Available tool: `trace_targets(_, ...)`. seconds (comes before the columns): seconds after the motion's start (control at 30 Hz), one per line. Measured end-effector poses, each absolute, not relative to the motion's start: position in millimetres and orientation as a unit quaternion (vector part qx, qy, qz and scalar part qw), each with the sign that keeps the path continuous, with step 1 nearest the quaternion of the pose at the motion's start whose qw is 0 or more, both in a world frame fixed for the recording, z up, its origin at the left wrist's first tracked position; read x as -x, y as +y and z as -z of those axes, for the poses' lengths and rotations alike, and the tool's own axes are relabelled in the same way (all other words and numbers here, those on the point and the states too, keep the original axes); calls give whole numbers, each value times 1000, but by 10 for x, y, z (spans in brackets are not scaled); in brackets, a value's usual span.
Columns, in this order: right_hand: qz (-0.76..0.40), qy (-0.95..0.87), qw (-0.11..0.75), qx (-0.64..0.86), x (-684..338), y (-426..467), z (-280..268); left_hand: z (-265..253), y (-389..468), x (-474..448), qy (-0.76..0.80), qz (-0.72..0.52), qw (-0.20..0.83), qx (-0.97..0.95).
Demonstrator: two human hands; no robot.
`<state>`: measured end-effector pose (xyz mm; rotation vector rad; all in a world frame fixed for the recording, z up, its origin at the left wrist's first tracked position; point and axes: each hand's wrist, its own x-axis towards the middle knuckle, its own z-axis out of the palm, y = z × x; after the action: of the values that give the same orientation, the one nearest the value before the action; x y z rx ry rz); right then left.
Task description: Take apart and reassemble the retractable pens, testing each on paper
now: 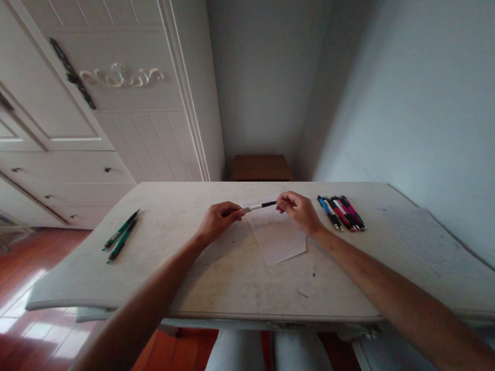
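A pen (259, 206) with a white barrel and a dark grip is stretched level between my two hands, above the far end of a white sheet of paper (280, 238). My left hand (221, 219) pinches its left end. At the dark end, my right hand (298, 209) has its fingers closed on the same pen. Just right of that hand lies a row of several pens (342, 213) in blue, white, black and pink. Farther off to the left, two green pens (121, 237) rest side by side on the table.
The white table (195, 276) has a worn, stained top. A patterned sheet (432, 238) lies at its right side. Behind stand a white wardrobe (146, 132) and a brown wooden box-like piece (261, 167). A wall (435, 96) runs along the right.
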<state>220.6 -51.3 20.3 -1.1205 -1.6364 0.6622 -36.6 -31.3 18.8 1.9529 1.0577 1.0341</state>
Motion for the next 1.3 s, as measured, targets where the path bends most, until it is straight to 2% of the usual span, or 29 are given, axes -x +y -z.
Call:
trace_targets(0.17,-243,-706,466,475,-2203,-549,-223,-178,-308,378,424,-436,305,-733)
trace_targets(0.37,-230,-726,436,480,-2163,-547,-188,-169,-324,354,391,-509,334,-691)
trace_targets(0.53,-252,-741,423,456,-2118,-571,-190,-255,-345,339,367,-558,443,-599)
trace_targets(0.63,-271,-725,450,445,-2126,-584,-213,-309,-300,390,334,-584,509,-537)
trace_targets(0.8,-278,-677,496,468,-2195,-542,-189,-387,-215,502,326,-597,622,-386)
trace_targets(1.0,-295,-675,476,481,-2195,-527,-153,-448,-255,539,232,-574,756,-212)
trace_targets(1.3,-315,-694,463,453,-2185,-529,-91,-447,-248,673,147,-596,777,-138)
